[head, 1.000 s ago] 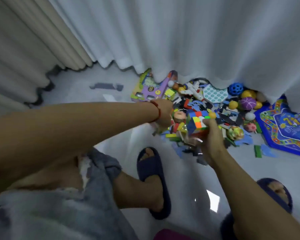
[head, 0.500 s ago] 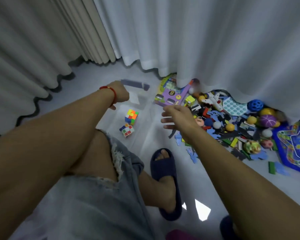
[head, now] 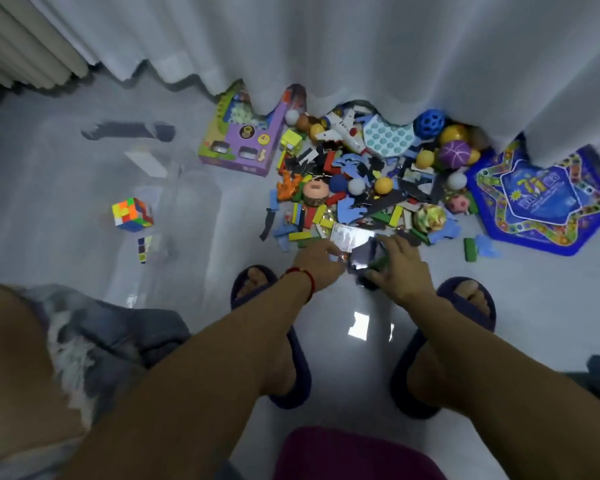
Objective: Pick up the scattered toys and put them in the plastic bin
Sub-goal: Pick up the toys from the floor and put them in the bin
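A heap of scattered toys (head: 357,178) lies on the floor against the white curtain: balls, foam shapes, blocks, a toy plane. The clear plastic bin (head: 184,202) stands to the left, holding a large colour cube (head: 132,214) and a smaller cube (head: 146,249). My left hand (head: 317,263), with a red wrist band, and my right hand (head: 397,268) meet at the heap's near edge. Both close on a shiny silver-and-dark flat piece (head: 355,242); blur hides what it is.
A purple toy box (head: 239,143) lies at the heap's left and a blue star game board (head: 541,199) at its right. My two feet in dark slippers (head: 465,299) stand just behind the hands. A dark red object (head: 347,452) sits at the bottom edge.
My left hand has left the bin, where the two cubes now lie, and swung right to the heap. My right hand has dropped to the heap's near edge and closed on the shiny piece.
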Available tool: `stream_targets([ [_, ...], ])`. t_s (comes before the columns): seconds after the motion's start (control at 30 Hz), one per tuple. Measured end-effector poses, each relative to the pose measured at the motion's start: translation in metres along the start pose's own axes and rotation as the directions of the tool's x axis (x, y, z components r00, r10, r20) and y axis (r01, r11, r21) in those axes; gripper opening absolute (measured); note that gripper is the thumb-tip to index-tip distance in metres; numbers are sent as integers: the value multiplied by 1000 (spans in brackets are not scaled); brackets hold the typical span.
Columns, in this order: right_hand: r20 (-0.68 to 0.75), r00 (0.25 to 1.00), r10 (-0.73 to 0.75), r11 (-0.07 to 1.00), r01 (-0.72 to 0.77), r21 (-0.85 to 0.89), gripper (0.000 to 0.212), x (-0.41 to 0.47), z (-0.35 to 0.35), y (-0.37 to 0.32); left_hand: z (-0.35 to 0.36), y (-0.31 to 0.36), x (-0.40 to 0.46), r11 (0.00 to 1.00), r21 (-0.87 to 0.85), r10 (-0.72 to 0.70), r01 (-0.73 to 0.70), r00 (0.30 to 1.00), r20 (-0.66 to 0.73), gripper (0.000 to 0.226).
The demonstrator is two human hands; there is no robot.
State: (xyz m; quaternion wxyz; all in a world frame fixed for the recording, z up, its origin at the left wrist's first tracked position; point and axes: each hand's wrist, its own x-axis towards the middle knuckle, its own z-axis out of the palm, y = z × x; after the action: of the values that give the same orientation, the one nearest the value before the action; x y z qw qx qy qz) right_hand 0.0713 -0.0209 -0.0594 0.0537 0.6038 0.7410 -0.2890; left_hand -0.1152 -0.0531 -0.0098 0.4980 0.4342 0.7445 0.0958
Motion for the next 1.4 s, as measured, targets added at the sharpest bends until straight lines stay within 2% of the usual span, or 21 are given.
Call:
stream_targets([
  [0.07, -47, 997, -58, 998, 56, -31, 83, 16, 8, -6, 12, -4, 10, 1000, 15, 11, -10, 999, -40, 36],
  [0.13, -65, 995, -71, 994, 65, -89, 85, 32, 11, -9, 18, -3, 29, 990, 125, 80, -70, 993, -82, 44],
  [0.2, -68, 991, -112, 981, 100, -165, 81, 47, 12, -10, 21, 5, 50, 963, 247, 127, -110, 990, -54, 57],
  [0.3, -62, 981, -182, 956, 162, -245, 73, 67, 16, -11, 28, 11, 80, 931, 360, 56, -66, 998, 40, 83],
  [0.37, -54, 986, -156, 963, 140, -231, 71, 74, 19, -12, 32, 9, 92, 916, 399, 43, -39, 999, -1, 86],
  [0.43, -47, 993, -106, 973, 94, -209, 74, 77, 20, -13, 36, 5, 97, 944, 329, 34, 2, 994, -105, 82],
  [0.5, -14, 998, -54, 984, 50, -172, 74, 79, 20, -13, 41, 3, 101, 983, 181, 9, 29, 979, -202, 73],
  [0.53, 4, 999, -40, 994, 40, -105, 69, 81, 18, -13, 43, 4, 102, 995, 89, -16, 38, 972, -236, 68],
  [0.6, 1, 999, -45, 987, 45, 156, 48, 80, 11, -10, 44, 4, 103, 995, -93, -61, 38, 963, -262, 58],
  [0.7, 2, 998, -63, 907, 57, 416, 23, 68, -1, -4, 35, 11, 88, 972, -235, -68, 16, 975, -212, 50],
  [0.8, 70, 997, -23, 774, -27, 633, 17, 49, -25, -11, 18, 21, 58, 923, -385, -16, -30, 993, -117, 56],
  [0.87, 102, 993, -60, 666, -36, 745, 17, 38, -46, -26, -1, 21, 37, 852, -523, 23, -22, 1000, -5, 61],
  [0.93, 131, 981, -142, 621, -15, 783, 21, 30, -65, -52, -33, 21, 15, 779, -627, 52, 6, 996, 74, 63],
  [1.0, 146, 966, -213, 614, 17, 789, 24, 24, -79, -86, -73, 19, -2, 764, -646, 55, 11, 995, 82, 61],
  [1.07, 147, 956, -254, 614, 42, 788, 29, 17, -88, -122, -122, 14, -22, 775, -632, -3, 21, 1000, 30, 60],
  [1.13, 132, 958, -256, 598, 50, 800, 34, 13, -90, -153, -176, 2, -43, 772, -635, -65, -17, 992, -106, 56],
  [1.2, 122, 961, -249, 572, 44, 819, 36, 6, -87, -174, -226, -16, -62, 710, -699, -174, -87, 940, -293, 48],
  [1.27, 109, 962, -252, 582, 61, 811, 32, 1, -77, -186, -263, -40, -72, 643, -752, -325, -146, 837, -440, 34],
  [1.3, 100, 964, -247, 607, 73, 791, 27, 1, -71, -187, -275, -53, -74, 629, -760, -406, -163, 765, -501, 31],
  [1.33, 89, 968, -235, 628, 81, 774, 22, -1, -66, -186, -283, -63, -73, 615, -766, -472, -188, 691, -548, 36],
  [1.4, 64, 978, -201, 695, 96, 712, 20, -2, -60, -176, -284, -79, -67, 588, -781, -550, -211, 604, -577, 51],
])
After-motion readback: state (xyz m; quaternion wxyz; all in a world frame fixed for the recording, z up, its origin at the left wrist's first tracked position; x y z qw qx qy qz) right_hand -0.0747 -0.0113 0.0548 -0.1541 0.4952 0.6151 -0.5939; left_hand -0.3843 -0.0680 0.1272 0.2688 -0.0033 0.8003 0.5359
